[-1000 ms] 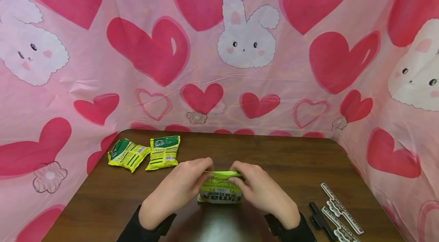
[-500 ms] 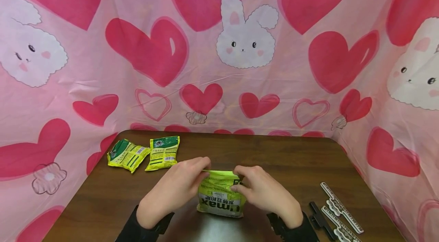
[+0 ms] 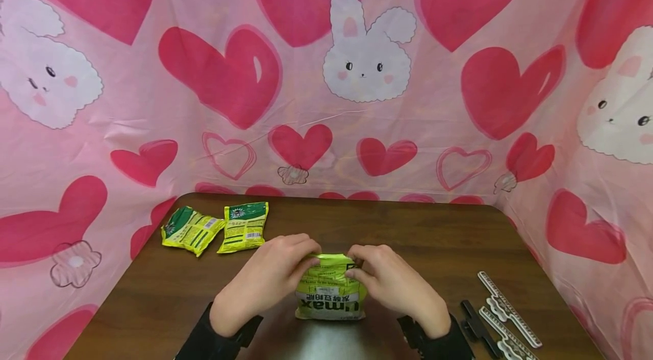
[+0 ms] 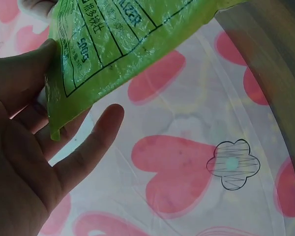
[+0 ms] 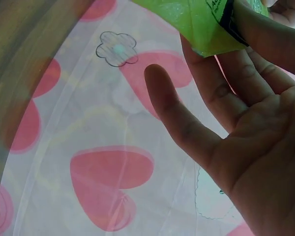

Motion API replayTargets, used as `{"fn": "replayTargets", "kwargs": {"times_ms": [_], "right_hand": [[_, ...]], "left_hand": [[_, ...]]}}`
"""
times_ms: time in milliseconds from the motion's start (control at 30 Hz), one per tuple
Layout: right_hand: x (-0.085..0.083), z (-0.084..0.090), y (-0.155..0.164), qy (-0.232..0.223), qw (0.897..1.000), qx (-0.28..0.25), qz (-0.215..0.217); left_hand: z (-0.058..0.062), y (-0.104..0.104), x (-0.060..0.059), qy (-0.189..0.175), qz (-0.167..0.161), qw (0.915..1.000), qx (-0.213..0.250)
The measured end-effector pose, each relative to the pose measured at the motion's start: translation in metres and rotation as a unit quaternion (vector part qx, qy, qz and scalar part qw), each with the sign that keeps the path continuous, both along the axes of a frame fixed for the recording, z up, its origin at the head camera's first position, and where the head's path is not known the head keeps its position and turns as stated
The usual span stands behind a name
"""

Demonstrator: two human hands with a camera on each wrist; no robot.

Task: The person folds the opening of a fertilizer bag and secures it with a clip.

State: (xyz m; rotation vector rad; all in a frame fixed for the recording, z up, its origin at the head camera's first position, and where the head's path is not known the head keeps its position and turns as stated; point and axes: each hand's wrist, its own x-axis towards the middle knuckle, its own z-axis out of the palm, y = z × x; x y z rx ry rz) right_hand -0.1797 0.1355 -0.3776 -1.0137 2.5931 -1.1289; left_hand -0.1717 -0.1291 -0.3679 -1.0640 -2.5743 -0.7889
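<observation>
A lime-green packet (image 3: 329, 299) with dark lettering stands on the brown table (image 3: 433, 235), right in front of me. My left hand (image 3: 310, 262) pinches its top edge from the left. My right hand (image 3: 355, 270) pinches that edge from the right. In the left wrist view the packet (image 4: 118, 44) sits between thumb and fingers, with the little finger held straight. In the right wrist view only a corner of the packet (image 5: 201, 24) shows, caught by the upper fingers of that hand. Where the two hands meet, the top edge looks crumpled.
Two more green and yellow packets (image 3: 191, 229) (image 3: 244, 227) lie at the table's back left. White toothed clips (image 3: 507, 309) and a black clip (image 3: 474, 323) lie at the front right. Pink cloth with hearts and rabbits (image 3: 326, 93) walls the table on three sides.
The packet has tipped up and shows more of its printed face than a second ago. Both hands have kept hold of its top edge, which now looks more bunched.
</observation>
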Motion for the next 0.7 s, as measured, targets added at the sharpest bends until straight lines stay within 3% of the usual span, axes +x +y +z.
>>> {"fn": "replayTargets", "kwargs": {"times_ms": [300,700], "right_hand": [[-0.0028,0.0003,0.0015,0.003,1.000,-0.010,0.006],[-0.0053,-0.0032,0.0018,-0.015,1.000,0.002,-0.003]], "left_hand": [[0.0027,0.0011,-0.0002,0.023,0.005,0.9997,-0.001],[-0.0043,0.0050,-0.0006,-0.009,-0.016,0.9997,-0.017]]}}
